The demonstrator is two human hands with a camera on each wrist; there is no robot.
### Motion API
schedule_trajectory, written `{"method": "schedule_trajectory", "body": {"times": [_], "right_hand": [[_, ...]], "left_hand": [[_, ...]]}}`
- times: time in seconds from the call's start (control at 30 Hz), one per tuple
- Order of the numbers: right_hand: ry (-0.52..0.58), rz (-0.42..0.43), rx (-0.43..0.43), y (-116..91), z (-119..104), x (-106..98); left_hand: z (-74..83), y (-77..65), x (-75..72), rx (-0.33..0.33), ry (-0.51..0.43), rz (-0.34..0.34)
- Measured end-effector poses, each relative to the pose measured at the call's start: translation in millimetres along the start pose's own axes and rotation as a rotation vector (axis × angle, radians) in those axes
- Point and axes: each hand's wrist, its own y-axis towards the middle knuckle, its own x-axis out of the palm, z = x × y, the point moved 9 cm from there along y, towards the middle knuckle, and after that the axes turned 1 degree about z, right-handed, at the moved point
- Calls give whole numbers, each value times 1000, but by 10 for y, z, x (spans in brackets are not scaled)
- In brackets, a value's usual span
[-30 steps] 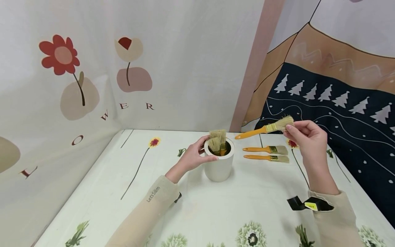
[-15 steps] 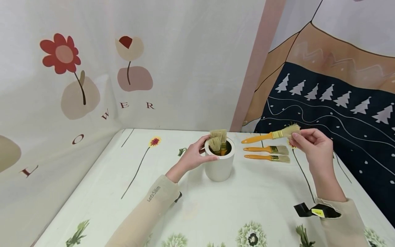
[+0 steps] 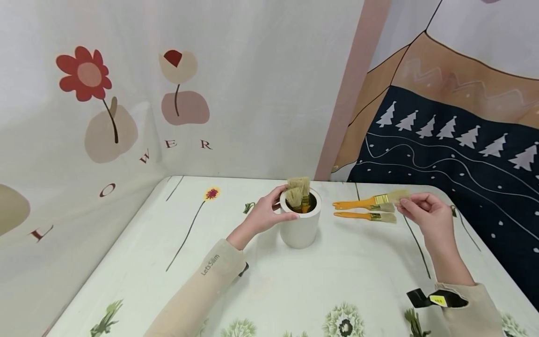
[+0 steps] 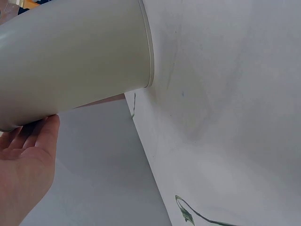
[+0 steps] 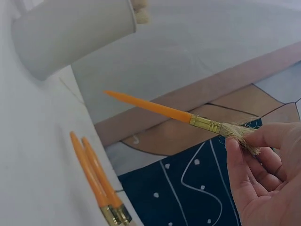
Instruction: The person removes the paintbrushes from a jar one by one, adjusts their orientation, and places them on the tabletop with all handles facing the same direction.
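Observation:
My left hand point(image 3: 266, 213) grips the white cylindrical pot point(image 3: 300, 231) round its rim, thumb in front and fingers behind. Bristle ends of paintbrushes point(image 3: 298, 188) stick up out of the pot. In my right hand point(image 3: 431, 217), thumb and fingers pinch a paintbrush point(image 5: 204, 123) by its bristles, its orange handle pointing left toward the pot. That brush is held above the table, as the right wrist view shows. Beneath it lie two more orange-handled paintbrushes point(image 3: 355, 215), side by side; the held one partly covers the farther of them in the head view.
A white floral cloth covers the table point(image 3: 273, 290). Behind it hangs a pale printed curtain point(image 3: 261, 93), and at the right a dark cloth with tree prints point(image 3: 446, 154). The table's back edge runs just behind the pot.
My right hand has moved to the right and down with the pinched paintbrush, bringing it over the two lying ones. My left hand and the pot have stayed in place.

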Motion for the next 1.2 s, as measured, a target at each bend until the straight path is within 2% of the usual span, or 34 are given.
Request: {"method": "schedule_trajectory", "body": {"times": [0.23, 0.5, 0.6, 0.67, 0.87, 1.03, 1.2], "right_hand": [[-25, -1, 91, 38, 263, -139], [-145, -12, 153, 400, 1039, -568], [-146, -17, 197, 445, 1217, -658], [-187, -28, 238, 393, 1191, -629], [-345, -81, 293, 88, 836, -374], [-345, -99, 319, 80, 927, -421], [-404, -85, 359, 99, 1033, -471]], "left_hand": [[11, -9, -1, 0, 10, 4], [-5, -7, -6, 4, 12, 12], [-8, -5, -7, 1, 12, 14], [-14, -2, -11, -4, 16, 17], [-1, -6, -15, 1, 21, 20], [-5, -9, -11, -6, 13, 17], [6, -18, -5, -12, 8, 15]]}}
